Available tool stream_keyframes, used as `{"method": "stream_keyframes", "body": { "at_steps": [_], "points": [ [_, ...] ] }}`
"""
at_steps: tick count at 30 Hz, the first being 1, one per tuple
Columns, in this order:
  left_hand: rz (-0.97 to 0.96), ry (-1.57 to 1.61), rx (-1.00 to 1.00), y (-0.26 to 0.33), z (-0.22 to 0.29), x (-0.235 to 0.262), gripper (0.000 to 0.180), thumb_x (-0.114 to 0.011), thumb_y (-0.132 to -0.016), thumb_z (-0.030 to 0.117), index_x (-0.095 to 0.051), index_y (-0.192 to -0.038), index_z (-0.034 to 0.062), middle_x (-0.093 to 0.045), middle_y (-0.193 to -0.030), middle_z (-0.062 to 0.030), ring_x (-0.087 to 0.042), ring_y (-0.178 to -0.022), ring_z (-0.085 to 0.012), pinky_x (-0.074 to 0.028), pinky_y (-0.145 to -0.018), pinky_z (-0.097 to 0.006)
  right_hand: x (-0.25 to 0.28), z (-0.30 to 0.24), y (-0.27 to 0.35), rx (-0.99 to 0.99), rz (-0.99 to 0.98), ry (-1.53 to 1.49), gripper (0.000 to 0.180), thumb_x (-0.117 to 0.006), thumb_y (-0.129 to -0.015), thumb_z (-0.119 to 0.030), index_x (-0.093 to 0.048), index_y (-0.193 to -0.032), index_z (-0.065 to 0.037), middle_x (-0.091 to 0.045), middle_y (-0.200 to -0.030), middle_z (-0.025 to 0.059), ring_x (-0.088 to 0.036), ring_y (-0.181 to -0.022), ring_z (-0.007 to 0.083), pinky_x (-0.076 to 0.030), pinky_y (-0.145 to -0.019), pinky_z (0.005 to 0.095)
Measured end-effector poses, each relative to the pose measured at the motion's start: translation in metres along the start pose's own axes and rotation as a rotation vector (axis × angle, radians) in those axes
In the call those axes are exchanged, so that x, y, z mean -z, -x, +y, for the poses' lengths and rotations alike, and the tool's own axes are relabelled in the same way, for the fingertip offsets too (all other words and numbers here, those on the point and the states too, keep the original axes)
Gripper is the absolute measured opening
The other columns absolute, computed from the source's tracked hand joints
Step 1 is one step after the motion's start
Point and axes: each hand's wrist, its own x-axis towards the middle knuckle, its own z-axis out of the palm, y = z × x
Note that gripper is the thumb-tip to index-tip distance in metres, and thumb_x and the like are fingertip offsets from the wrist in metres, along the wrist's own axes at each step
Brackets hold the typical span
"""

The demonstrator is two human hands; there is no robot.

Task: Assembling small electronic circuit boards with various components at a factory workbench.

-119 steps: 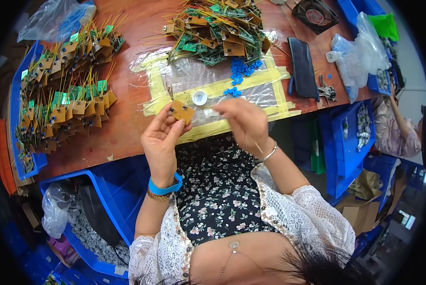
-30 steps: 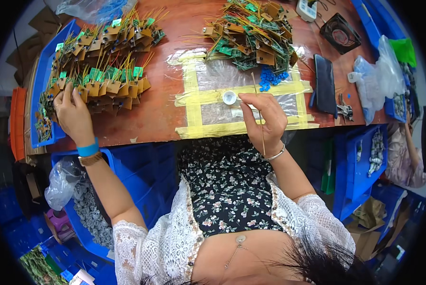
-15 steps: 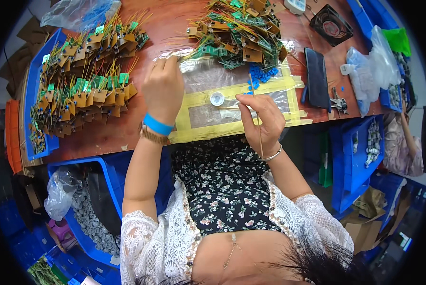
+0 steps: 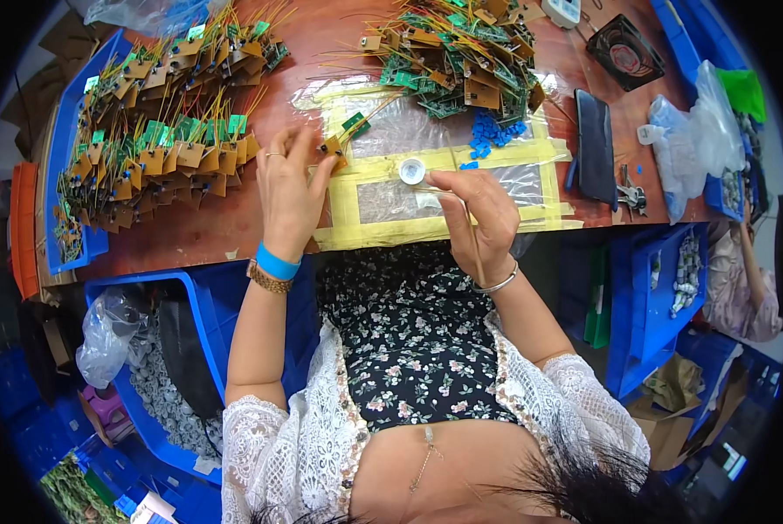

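Observation:
My left hand [image 4: 291, 188] is over the table with its fingers apart. Just beyond its thumb tip lies a small brown circuit board [image 4: 333, 151], wired to a little green board [image 4: 355, 125]. My right hand [image 4: 486, 214] pinches a thin wooden stick [image 4: 472, 240], which slants up past the fingers. A second thin stick tip points from these fingers toward a small white cup [image 4: 411, 171]; whether it is separate I cannot tell. The cup stands on a clear sheet edged with yellow tape [image 4: 374, 234].
Wired boards are heaped at the far middle [image 4: 461, 65] and in rows at left [image 4: 169, 162], by a blue tray [image 4: 59, 253]. Blue bits [image 4: 492, 131], a dark phone [image 4: 594, 144], keys [image 4: 630, 192], a fan [image 4: 625, 52] and plastic bags [image 4: 684, 144] lie rightward.
My left hand has drawn back from the heap toward me and to the left, its fingers now spread. The wired board pair now shows on the sheet. My right hand has hardly moved.

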Motion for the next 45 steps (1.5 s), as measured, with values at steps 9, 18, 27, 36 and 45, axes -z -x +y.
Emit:
{"method": "stream_keyframes", "body": {
  "at_steps": [9, 18, 27, 36, 45],
  "points": [
    [0.003, 0.739, 0.372, 0.012, 0.030, 0.003, 0.023, -0.068, -0.086, 0.001, -0.068, -0.109, -0.0007, -0.069, -0.087, -0.0082, -0.065, -0.077, -0.0136, -0.052, -0.065, -0.027, -0.003, 0.009, 0.009, -0.518, -0.170, -0.355, 0.044, -0.041, -0.106, -0.030, -0.069, -0.096, 0.001, -0.062, -0.079, 0.0042, -0.054, -0.069, 0.0086, -0.043, -0.062, 0.0221],
    [0.163, 0.649, 0.300, 0.037, 0.042, -0.008, 0.017, -0.065, -0.091, 0.002, -0.071, -0.106, -0.0018, -0.070, -0.076, -0.0075, -0.065, -0.063, -0.0106, -0.050, -0.055, -0.025, -0.006, 0.014, 0.008, -0.460, -0.211, -0.198, 0.043, -0.044, -0.105, -0.029, -0.068, -0.091, 0.003, -0.067, -0.078, 0.0049, -0.055, -0.063, 0.0082, -0.044, -0.058, 0.0213],
    [-0.107, 1.224, 0.641, 0.045, 0.053, -0.010, 0.031, -0.064, -0.091, -0.001, -0.060, -0.120, -0.0096, -0.067, -0.092, -0.0101, -0.067, -0.077, -0.0148, -0.058, -0.070, -0.025, -0.011, -0.006, 0.004, -0.426, -0.189, -0.500, 0.059, -0.035, -0.106, -0.043, -0.067, -0.093, 0.004, -0.065, -0.084, 0.0086, -0.056, -0.068, 0.0103, -0.044, -0.059, 0.0213],
    [-0.201, 1.421, 0.746, 0.041, 0.062, 0.003, 0.039, -0.062, -0.090, -0.005, -0.053, -0.128, -0.0116, -0.066, -0.098, -0.0118, -0.069, -0.086, -0.0180, -0.060, -0.079, -0.027, -0.020, -0.007, 0.006, -0.422, -0.214, -0.535, 0.057, -0.038, -0.105, -0.043, -0.066, -0.093, 0.006, -0.064, -0.084, 0.0083, -0.056, -0.068, 0.0106, -0.044, -0.060, 0.0219],
    [-0.211, 1.443, 0.726, 0.040, 0.065, 0.003, 0.040, -0.062, -0.090, -0.005, -0.053, -0.128, -0.0110, -0.066, -0.097, -0.0106, -0.068, -0.086, -0.0168, -0.060, -0.079, -0.027, -0.015, -0.005, 0.006, -0.290, -0.267, -0.354, 0.023, -0.059, -0.097, -0.017, -0.069, -0.091, 0.003, -0.067, -0.085, 0.0102, -0.062, -0.070, 0.0165, -0.048, -0.064, 0.0268]
  ]
}}
